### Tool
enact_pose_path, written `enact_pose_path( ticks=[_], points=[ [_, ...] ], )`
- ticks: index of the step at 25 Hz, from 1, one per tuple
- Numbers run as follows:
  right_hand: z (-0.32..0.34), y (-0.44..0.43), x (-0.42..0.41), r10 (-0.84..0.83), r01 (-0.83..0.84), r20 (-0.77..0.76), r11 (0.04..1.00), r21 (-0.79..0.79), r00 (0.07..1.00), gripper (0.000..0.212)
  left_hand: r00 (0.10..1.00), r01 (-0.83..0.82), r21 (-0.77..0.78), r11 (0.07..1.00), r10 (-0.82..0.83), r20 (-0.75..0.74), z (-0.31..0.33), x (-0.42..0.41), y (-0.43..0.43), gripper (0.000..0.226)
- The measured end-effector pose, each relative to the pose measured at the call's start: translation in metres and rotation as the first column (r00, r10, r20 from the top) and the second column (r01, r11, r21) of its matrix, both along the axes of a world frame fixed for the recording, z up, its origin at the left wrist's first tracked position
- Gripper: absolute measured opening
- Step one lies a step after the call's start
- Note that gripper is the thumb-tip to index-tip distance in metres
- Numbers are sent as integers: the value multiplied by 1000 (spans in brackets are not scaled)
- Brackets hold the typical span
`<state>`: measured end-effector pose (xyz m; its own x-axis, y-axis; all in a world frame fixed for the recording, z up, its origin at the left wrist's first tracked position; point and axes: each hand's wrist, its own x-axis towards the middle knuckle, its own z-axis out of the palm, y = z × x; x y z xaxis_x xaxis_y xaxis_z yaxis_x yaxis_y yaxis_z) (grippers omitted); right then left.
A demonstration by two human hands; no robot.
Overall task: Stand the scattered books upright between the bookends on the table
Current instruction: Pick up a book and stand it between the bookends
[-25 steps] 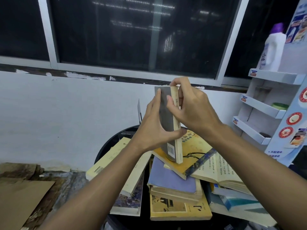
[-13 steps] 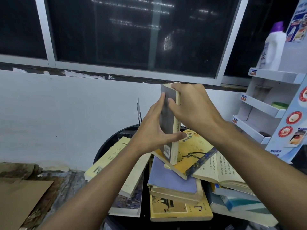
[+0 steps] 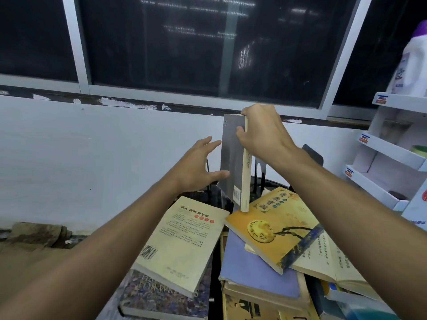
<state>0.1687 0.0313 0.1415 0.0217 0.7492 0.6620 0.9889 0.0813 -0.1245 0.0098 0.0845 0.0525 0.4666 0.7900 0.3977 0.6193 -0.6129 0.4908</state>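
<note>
My right hand (image 3: pixel 263 137) pinched the upright grey paperback book (image 3: pixel 232 162) by its top, holding it vertical, while my left hand (image 3: pixel 196 167), fingers spread and empty, guarded its nine-o'clock side.

Two hands (image 3: pixel 196 168) (image 3: pixel 263 135), one upright book (image 3: pixel 232 158), at least seven heaped books (image 3: pixel 180 239), one bottle (image 3: pixel 413 63), one shelf rack (image 3: pixel 390 153)

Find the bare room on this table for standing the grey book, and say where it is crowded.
Bare table shows at the back, between the far edge of the cream book and the black bookend, under the grey book. A narrow dark gap runs between the cream book and the lavender book. Front and right are crowded with overlapping books.
</note>
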Motion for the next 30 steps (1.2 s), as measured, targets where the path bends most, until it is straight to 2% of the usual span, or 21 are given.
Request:
enact_pose_path(
  ticks=[4, 7, 9, 15, 20, 30],
  points=[
    [-9, 26, -4, -13, 13, -2, 998, -58, 1000, 9, 991, -96, -9, 995, 94, -95, -7, 0, 34, 86],
    [-18, 41, -7, -28, 28, -1, 994, -107, 1000, 38, 983, -130, -23, 991, 126, -132, -11, 4, 49, 87],
    [-21, 49, -9, -37, 38, 6, 991, -126, 999, 44, 982, -133, -35, 990, 127, -142, -14, 6, 57, 86],
    [-32, 75, -13, -45, 47, 28, 994, -97, 999, 39, 993, -100, -100, 990, 93, -72, -18, 13, 70, 88],
    [-58, 97, -10, -17, 16, -35, 999, -33, 999, 9, 997, -72, -98, 993, 71, -10, -25, 12, 74, 89],
    [-108, 105, 5, 159, -156, -158, 987, 32, 975, 30, 992, 6, -167, 986, 15, 126, -38, 9, 72, 103]
  ],
)
